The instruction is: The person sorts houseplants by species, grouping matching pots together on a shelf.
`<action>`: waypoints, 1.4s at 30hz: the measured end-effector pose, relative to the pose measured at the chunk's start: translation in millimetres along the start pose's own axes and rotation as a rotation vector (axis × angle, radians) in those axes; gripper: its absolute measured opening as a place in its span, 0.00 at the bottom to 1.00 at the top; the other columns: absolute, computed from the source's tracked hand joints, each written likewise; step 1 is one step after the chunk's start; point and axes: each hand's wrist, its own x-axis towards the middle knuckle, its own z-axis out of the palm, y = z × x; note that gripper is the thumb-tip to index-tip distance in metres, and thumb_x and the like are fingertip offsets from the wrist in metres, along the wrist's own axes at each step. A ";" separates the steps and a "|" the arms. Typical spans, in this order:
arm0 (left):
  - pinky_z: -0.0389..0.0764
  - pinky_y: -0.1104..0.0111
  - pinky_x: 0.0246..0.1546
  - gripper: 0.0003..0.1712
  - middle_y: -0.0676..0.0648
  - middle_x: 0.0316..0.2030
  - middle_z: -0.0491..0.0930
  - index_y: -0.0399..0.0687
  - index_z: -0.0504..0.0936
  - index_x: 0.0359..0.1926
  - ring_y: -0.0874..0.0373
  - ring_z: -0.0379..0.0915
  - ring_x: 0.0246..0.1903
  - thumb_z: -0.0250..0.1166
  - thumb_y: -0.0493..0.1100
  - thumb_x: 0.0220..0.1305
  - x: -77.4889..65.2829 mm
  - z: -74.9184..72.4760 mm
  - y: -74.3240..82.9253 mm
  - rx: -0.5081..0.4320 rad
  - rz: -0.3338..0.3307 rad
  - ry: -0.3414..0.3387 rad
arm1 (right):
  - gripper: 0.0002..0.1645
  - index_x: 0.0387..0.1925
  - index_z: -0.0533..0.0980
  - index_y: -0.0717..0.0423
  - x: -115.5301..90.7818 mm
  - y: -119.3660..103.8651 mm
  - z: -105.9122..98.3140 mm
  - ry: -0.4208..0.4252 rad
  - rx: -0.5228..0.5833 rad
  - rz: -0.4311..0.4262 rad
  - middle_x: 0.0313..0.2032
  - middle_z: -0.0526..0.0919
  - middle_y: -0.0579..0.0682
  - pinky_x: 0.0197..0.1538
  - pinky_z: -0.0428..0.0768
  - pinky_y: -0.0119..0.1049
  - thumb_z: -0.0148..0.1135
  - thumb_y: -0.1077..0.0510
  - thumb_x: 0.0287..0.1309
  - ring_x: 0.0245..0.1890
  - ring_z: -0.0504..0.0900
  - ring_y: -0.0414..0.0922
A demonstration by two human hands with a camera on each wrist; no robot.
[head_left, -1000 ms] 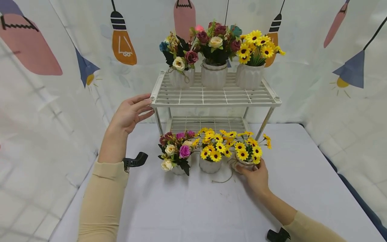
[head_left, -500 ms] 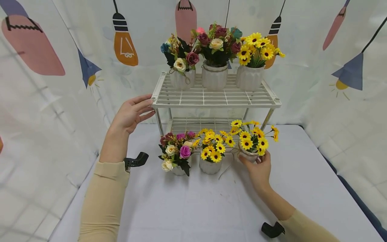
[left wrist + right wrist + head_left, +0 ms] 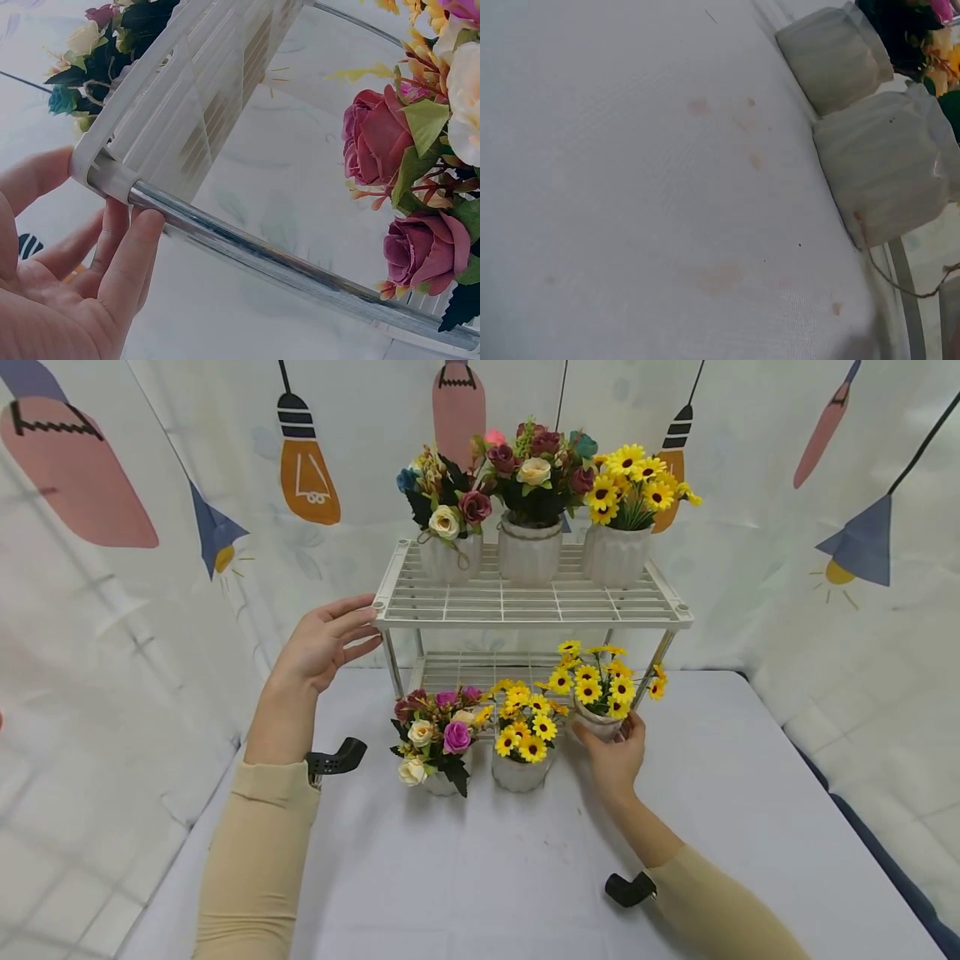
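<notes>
My right hand [image 3: 615, 756] grips a grey-white pot [image 3: 597, 722] of yellow artificial daisies [image 3: 600, 681] at the lower shelf's front right. Whether the pot touches the shelf cannot be seen. With fairly straight fingers, my left hand [image 3: 318, 639] touches the front left corner of the white wire rack [image 3: 525, 625]. In the left wrist view, fingertips [image 3: 146, 225] rest on the corner and metal leg [image 3: 225, 232]. Another daisy pot [image 3: 519, 772] and a pot of purple and cream roses [image 3: 442, 781] stand before the rack. The right wrist view barely shows my right hand.
Three potted bouquets stand on the top shelf: mixed roses [image 3: 457, 510], a taller rose pot [image 3: 529, 556] and yellow daisies [image 3: 618, 556]. The lower shelf [image 3: 487, 668] lies behind the front pots. A loose twine [image 3: 911, 292] hangs beside the pots. White cloth covers the table [image 3: 510, 877].
The right hand has lifted the daisy pot off the table and carried it back toward the lower shelf, first slightly right, then left. The left hand has stayed at the rack corner.
</notes>
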 end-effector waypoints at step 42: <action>0.84 0.67 0.51 0.35 0.49 0.54 0.82 0.40 0.71 0.72 0.56 0.82 0.50 0.70 0.49 0.70 2.1 0.4 -0.9 -0.032 0.005 -0.011 | 0.54 0.76 0.50 0.68 -0.5 4.9 26.9 0.008 -0.203 -0.088 0.73 0.54 0.66 0.75 0.59 0.50 0.73 0.61 0.61 0.74 0.55 0.59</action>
